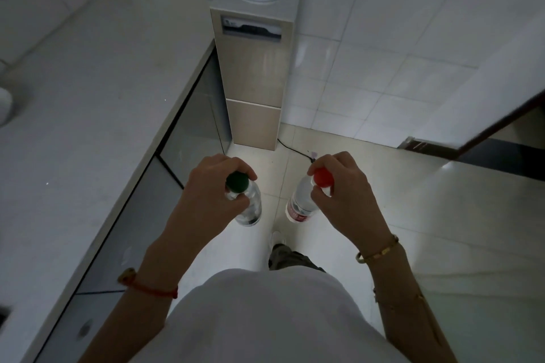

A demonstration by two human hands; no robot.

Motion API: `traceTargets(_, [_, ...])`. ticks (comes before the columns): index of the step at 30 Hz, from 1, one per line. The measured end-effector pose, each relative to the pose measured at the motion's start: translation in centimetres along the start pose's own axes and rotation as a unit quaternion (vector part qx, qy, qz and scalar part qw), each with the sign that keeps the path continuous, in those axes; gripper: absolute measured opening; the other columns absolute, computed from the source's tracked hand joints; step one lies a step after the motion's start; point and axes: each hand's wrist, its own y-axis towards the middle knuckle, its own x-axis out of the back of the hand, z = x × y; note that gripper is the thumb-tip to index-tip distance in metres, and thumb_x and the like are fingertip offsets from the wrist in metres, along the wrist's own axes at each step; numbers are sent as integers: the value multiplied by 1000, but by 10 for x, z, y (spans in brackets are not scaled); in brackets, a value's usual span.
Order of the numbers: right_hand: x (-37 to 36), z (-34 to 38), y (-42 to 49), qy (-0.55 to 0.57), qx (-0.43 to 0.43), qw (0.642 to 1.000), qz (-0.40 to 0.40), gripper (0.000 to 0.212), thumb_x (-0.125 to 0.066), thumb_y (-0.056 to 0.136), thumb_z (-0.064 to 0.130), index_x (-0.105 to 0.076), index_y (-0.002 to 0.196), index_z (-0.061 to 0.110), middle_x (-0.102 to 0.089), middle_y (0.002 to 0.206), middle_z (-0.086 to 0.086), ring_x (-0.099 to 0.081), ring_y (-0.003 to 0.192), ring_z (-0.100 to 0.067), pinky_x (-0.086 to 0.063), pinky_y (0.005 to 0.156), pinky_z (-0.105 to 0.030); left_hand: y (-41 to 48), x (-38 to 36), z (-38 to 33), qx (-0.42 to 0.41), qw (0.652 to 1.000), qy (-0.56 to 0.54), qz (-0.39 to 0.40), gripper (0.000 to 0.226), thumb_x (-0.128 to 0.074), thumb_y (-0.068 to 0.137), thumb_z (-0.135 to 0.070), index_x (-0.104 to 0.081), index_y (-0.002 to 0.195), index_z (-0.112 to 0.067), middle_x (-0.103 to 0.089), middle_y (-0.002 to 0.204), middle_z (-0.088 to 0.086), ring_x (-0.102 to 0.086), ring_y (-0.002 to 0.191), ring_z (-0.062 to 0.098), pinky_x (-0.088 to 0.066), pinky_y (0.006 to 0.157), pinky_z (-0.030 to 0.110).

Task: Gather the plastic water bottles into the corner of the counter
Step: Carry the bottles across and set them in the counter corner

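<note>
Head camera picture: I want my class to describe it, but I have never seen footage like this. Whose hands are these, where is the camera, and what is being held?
There is no machine here. The camera sits on a person's head and looks down, so you see their own arms, shirt and a shoe. The left hand has a grip on the neck of a green-capped bottle; the right hand grips a red-capped bottle the same way. Both bottles hang over the tiled floor, not yet on the counter at the left. A water dispenser stands at the counter's far end. The counter's far corner holds a red-and-white item too blurred to name.
</note>
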Motion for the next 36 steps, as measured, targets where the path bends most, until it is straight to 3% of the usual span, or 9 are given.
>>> traceTargets(10, [22, -20, 171, -2, 108, 993, 43, 24, -68, 80, 12, -62, 103, 8, -57, 109, -9, -53, 89, -13, -52, 87, -25, 127, 1, -4, 63, 995, -12, -80, 26, -76, 67, -4, -69, 91, -12, -67, 92, 3, -57, 82, 15, -50, 79, 32])
traceTargets(16, [9, -22, 257, 12, 146, 986, 76, 23, -70, 79, 10, -62, 100, 8, -57, 106, -8, -53, 87, -11, -49, 85, -21, 189, 10, 10, 106, 989, -13, -100, 28, -77, 68, -4, -69, 93, -13, -68, 94, 4, -61, 86, 19, -55, 80, 40])
traceTargets(21, [-17, -17, 321, 14, 158, 981, 108, 25, -71, 77, 10, -59, 98, 15, -48, 102, 4, -52, 87, -10, -46, 83, -18, 236, 22, 38, 130, 983, -9, -130, 30, -77, 64, -6, -70, 88, -22, -66, 86, -6, -59, 78, 9, -54, 74, 31])
traceTargets(24, [-35, -10, 361, 12, 168, 977, 129, 25, -70, 77, 10, -59, 99, 16, -51, 107, 0, -52, 88, -10, -41, 79, -12, 265, 29, 60, 146, 980, 0, -138, 31, -76, 63, -6, -70, 88, -24, -66, 86, -8, -58, 79, 10, -53, 74, 32])
traceTargets(28, [-57, 7, 416, 13, 177, 971, 158, 24, -67, 80, 12, -58, 102, 14, -51, 114, -2, -51, 92, -10, -46, 87, -19, 306, 44, 92, 154, 977, 4, -148, 31, -76, 64, -5, -70, 89, -21, -68, 88, -5, -59, 82, 14, -53, 75, 38])
traceTargets(36, [-101, 61, 523, 27, 215, 960, 174, 24, -66, 79, 8, -56, 99, 17, -46, 109, 3, -49, 92, -9, -42, 80, -14, 382, 92, 153, 173, 968, 5, -182, 32, -76, 63, -4, -69, 87, -25, -66, 88, -10, -56, 80, 10, -49, 74, 28])
